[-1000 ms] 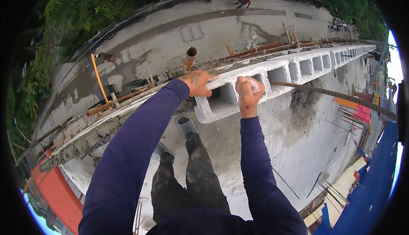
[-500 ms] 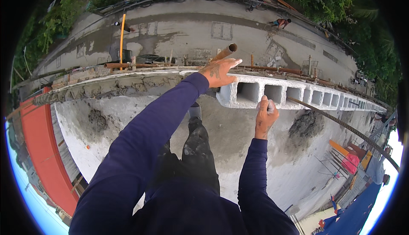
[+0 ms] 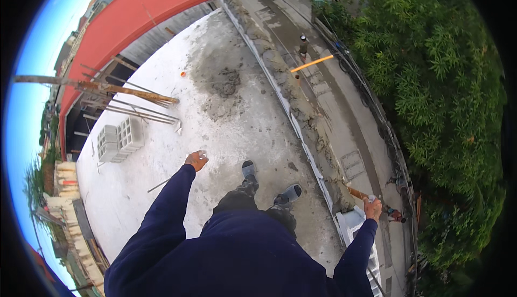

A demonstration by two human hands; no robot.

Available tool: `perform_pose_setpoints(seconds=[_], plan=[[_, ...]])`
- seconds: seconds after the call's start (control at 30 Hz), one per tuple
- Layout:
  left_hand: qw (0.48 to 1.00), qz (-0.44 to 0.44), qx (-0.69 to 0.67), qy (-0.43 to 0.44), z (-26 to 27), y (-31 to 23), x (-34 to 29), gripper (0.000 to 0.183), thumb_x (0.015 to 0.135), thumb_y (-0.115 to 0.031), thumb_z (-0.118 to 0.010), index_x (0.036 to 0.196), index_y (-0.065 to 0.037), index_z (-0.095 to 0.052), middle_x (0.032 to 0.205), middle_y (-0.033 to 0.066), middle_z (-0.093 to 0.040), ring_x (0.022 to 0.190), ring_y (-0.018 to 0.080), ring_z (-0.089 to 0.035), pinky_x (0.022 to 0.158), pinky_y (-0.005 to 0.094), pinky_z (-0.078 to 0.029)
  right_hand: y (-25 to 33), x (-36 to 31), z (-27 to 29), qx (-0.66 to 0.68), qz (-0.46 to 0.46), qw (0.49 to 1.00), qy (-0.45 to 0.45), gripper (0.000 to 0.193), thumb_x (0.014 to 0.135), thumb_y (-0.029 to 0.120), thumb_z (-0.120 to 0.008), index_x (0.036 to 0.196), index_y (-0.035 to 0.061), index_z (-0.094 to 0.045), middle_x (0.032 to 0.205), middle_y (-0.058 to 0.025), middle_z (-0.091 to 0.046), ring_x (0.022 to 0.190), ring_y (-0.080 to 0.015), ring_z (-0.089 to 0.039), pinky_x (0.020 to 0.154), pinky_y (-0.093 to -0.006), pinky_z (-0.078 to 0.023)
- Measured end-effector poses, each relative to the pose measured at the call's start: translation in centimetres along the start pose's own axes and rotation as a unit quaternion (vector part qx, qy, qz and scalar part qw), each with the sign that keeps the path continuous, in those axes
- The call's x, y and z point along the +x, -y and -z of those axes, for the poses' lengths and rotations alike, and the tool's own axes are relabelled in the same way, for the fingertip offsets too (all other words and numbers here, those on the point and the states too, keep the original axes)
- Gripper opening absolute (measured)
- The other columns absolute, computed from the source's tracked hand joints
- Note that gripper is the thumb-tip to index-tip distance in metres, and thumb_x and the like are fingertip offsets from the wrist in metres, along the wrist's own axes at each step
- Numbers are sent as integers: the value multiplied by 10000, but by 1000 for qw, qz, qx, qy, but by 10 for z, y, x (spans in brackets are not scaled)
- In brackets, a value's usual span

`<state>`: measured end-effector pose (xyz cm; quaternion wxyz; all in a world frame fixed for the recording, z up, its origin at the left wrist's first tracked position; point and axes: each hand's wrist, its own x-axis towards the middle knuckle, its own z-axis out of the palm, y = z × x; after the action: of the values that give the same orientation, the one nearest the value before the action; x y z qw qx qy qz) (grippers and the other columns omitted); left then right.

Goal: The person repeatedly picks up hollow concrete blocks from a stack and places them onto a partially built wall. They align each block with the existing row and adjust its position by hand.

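Note:
My left hand (image 3: 197, 160) hangs over the pale concrete floor. Its fingers are loosely curled and apart, pale at the tips, and I see nothing in them. On the right, my right hand (image 3: 372, 208) is at the wall edge with its fingers curled. It overlaps the end of a rusty pipe (image 3: 355, 192), but whether it grips the pipe is hidden. Below that hand is the end of a white-grey row of hollow concrete blocks (image 3: 351, 220). Rough mortar (image 3: 301, 115) runs along the wall top beyond the blocks.
Two stacked hollow blocks (image 3: 128, 134) stand at the left by wooden poles (image 3: 134, 93). A mortar heap (image 3: 225, 82) lies on the floor ahead. Past the wall edge, a street lies far below with people on it. An orange pipe (image 3: 312, 63) rises there.
My view has swung left along the wall. My left hand has left the block row and moved out over the floor. My right hand has shifted from the block's near edge to the rusty pipe.

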<state>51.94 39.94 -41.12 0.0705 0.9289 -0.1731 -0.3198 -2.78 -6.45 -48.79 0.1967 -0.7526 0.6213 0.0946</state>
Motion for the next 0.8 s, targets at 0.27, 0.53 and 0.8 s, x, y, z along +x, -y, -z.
perform_pose_setpoints(seconds=[0.27, 0.53, 0.8], plan=[[925, 346, -127, 90, -151, 230, -155, 504, 738, -370, -603, 1077, 2, -616, 1135, 210, -586, 1051, 327, -566, 889, 386, -468, 139, 28, 0, 193, 112, 974, -44, 320, 810, 278, -604, 910, -23, -643, 766, -147, -660, 652, -252, -641, 590, -348, -503], [894, 167, -226, 350, -167, 224, -115, 501, 683, -360, -673, 1025, 5, -641, 1058, 191, -629, 987, 314, -603, 840, 376, -476, 351, -67, -105, 156, 183, 922, 303, 270, 815, 192, -617, 922, -55, -637, 761, -100, -657, 608, -201, -640, 489, -316, -505], [858, 242, -413, -186, -49, 349, -48, 456, 750, -334, -573, 1133, -88, -603, 1109, 151, -613, 1039, 301, -572, 906, 368, -448, 550, -83, -171, -94, 303, 875, 366, 312, 818, 238, -618, 911, -59, -645, 774, -111, -667, 652, -234, -648, 555, -337, -512]])
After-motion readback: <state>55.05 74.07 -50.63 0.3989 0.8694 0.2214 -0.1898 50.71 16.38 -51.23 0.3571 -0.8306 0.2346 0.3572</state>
